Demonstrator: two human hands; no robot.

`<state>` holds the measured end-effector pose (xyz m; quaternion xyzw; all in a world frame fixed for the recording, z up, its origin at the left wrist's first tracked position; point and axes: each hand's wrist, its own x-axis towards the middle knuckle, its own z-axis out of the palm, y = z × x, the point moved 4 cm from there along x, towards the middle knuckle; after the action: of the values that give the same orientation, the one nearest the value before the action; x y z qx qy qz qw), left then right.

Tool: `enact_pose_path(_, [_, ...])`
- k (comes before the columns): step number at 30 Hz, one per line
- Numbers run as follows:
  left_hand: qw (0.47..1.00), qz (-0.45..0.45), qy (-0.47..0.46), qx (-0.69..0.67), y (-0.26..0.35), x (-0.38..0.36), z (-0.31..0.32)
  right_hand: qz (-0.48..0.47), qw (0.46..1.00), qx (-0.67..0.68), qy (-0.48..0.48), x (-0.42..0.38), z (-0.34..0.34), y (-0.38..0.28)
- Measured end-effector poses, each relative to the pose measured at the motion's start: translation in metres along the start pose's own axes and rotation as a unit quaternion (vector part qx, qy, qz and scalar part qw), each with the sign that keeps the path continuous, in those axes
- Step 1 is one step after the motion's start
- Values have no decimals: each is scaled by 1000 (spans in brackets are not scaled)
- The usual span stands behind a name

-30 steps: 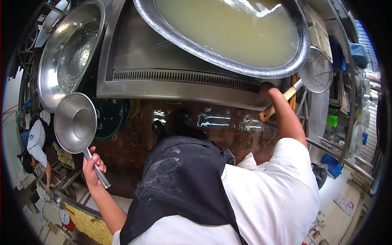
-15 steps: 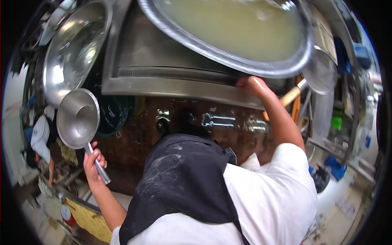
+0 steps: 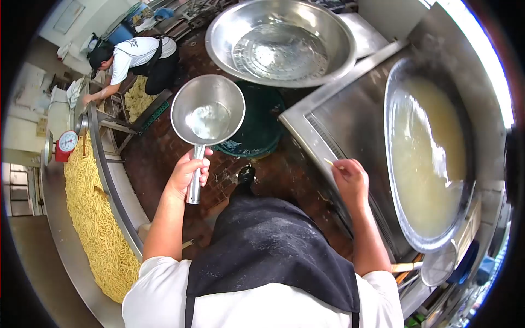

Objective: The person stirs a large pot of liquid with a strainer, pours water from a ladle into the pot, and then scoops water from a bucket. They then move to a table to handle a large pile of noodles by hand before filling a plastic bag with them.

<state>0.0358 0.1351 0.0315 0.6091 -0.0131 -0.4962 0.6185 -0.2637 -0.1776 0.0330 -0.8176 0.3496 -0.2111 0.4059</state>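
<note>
My left hand [image 3: 190,173] is wrapped round the handle of a metal ladle [image 3: 208,109], whose deep round bowl faces up. Thumb and fingers of my right hand [image 3: 350,177] pinch a short yellow strand [image 3: 328,162], above the edge of the steel stove top [image 3: 311,117]. To the right of that hand, a large pot [image 3: 389,158] holds cloudy yellowish liquid. Beyond the ladle stands a wide metal basin [image 3: 219,33] with clear liquid in it, and under it a dark green tub [image 3: 257,117].
A long trough of yellow noodles [image 3: 93,218] runs down the left, with a red scale [image 3: 67,141] at its far end. A co-worker [image 3: 131,57] bends over at the upper left. A mesh strainer [image 3: 438,265] lies at the lower right. The brick floor [image 3: 147,169] looks wet.
The view has swung left, bringing the noodle trough into sight. My right hand has come away from the big pot's rim and now shows a strand in its fingers. The ladle stays in my left hand.
</note>
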Motion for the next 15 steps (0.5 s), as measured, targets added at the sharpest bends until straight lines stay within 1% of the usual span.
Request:
enact_pose_path(2, [1000, -4, 17, -17, 2, 8, -32, -82, 996, 18, -19, 46, 33, -64])
enact_pose_path(3, [1000, -10, 27, -12, 0, 13, -46, -133, 991, 2, -28, 67, 43, -94])
enact_pose_path(4, [999, -14, 36, -8, -1, 19, -63, -144, 989, -5, -31, 90, 55, -127])
enact_pose_path(5, [999, -15, 32, -16, -1, 26, -78, -224, 974, 8, -12, 111, 66, -166])
enact_pose_path(6, [1000, -17, 20, 5, -4, 34, -99, -301, 953, 23, 5, 130, 78, -203])
enact_pose_path(8, [999, -31, 26, -7, -4, 49, -132, -366, 930, 32, 0, 169, 105, -270])
enact_pose_path(10, [998, -67, 5, -6, -4, 65, -162, -493, 869, 9, 41, 209, 131, -335])
enact_pose_path(11, [997, -81, -9, 3, -5, 75, -179, -503, 862, 42, 45, 230, 147, -361])
enact_pose_path(12, [995, -100, -29, -7, -5, 82, -190, -527, 843, 30, 100, 247, 160, -387])
enact_pose_path(14, [991, -128, -41, -4, 3, 91, -207, -571, 799, 74, 172, 282, 183, -430])
enact_pose_path(15, [989, -139, -51, -18, 6, 95, -217, -591, 778, 46, 210, 300, 194, -447])
